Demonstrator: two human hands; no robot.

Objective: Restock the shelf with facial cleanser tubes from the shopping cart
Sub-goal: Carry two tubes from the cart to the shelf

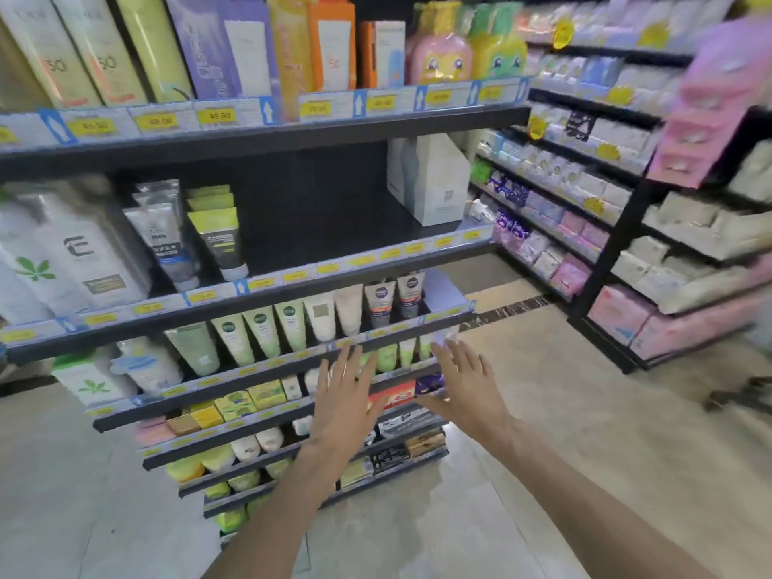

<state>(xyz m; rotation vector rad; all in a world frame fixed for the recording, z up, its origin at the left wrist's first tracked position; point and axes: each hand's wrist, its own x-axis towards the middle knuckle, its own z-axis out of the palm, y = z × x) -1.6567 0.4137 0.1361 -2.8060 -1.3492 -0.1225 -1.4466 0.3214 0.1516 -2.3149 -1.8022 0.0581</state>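
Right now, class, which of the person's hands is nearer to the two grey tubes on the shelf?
Right. The right hand is just below the grey tubes, slightly to their right; the left hand is lower and further left.

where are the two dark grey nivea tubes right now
In the head view, the two dark grey Nivea tubes stand right of centre on the third shelf down, right of the pale cream tube, above the open right hand.

1. Shelf (267, 227): black board, tilted in view, mostly bare at its middle and right.
2. Grey tubes (167, 231) and green-topped tubes (219, 231): standing cap-down in two rows at its left.
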